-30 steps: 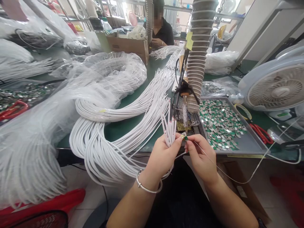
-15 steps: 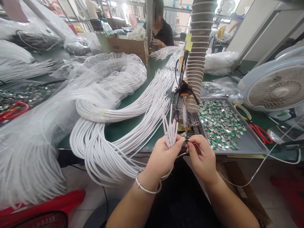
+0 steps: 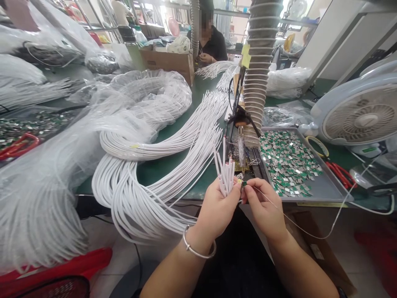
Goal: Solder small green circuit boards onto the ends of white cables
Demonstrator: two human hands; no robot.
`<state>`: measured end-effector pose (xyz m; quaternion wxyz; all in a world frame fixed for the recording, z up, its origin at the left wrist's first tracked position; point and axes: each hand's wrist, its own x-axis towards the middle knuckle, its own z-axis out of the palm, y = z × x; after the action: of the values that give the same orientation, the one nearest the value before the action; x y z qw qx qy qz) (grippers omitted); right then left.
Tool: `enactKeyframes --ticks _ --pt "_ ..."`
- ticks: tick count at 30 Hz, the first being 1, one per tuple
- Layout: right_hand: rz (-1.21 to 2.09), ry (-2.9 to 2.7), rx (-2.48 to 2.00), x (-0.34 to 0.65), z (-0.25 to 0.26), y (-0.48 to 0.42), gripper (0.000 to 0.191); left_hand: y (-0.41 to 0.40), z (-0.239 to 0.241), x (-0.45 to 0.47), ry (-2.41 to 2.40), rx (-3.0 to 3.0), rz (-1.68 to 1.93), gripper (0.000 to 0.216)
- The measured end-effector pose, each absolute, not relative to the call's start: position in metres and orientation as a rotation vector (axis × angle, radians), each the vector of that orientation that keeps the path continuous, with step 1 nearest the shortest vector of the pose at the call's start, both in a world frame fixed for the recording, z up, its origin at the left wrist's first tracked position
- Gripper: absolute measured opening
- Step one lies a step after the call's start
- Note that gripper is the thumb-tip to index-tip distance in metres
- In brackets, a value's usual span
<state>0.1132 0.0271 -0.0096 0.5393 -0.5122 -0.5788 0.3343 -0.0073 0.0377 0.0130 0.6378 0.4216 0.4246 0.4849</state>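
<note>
A bundle of white cables [image 3: 227,176] stands upright in my left hand [image 3: 218,209], its cut ends pointing up and fingers closed round it. My right hand [image 3: 265,209] is closed in a pinch on a thin solder wire [image 3: 269,200], which trails off to the right. Between the two sets of fingertips is a small green circuit board [image 3: 244,183]; which fingers grip it, I cannot tell. Just above them a soldering iron [image 3: 241,145] is mounted tip down.
Long white cables [image 3: 149,186] lie left on the green table. At right are a grey tray [image 3: 333,190] of small boards, red-handled scissors [image 3: 341,174] and a fan [image 3: 366,111]. A ribbed hose [image 3: 260,74] hangs behind the iron. Another person [image 3: 214,43] sits opposite.
My left hand has shifted slightly right with the cable bundle. Fingertips of both hands sit a little lower below the iron's tip, and the green board shows more clearly between them.
</note>
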Motion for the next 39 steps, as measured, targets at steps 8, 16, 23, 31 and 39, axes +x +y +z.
enactKeyframes --ticks 8,16,23,31,39 --pt "0.853 -1.276 -1.239 0.109 0.001 0.030 0.013 0.039 0.016 -0.001 0.935 0.863 1.161 0.010" --pt "0.875 -1.268 -1.255 0.109 0.004 0.032 0.015 0.041 0.018 0.000 0.913 0.817 1.177 0.010" --pt "0.853 -1.279 -1.251 0.108 0.007 0.032 0.018 0.042 0.023 -0.001 0.882 0.801 1.167 0.011" --pt "0.850 -1.326 -1.269 0.110 0.005 0.033 0.018 0.042 0.022 -0.006 0.902 0.769 1.129 0.017" --pt "0.848 -1.388 -1.279 0.114 0.001 0.033 0.015 0.042 0.017 -0.008 0.962 0.839 1.108 0.013"
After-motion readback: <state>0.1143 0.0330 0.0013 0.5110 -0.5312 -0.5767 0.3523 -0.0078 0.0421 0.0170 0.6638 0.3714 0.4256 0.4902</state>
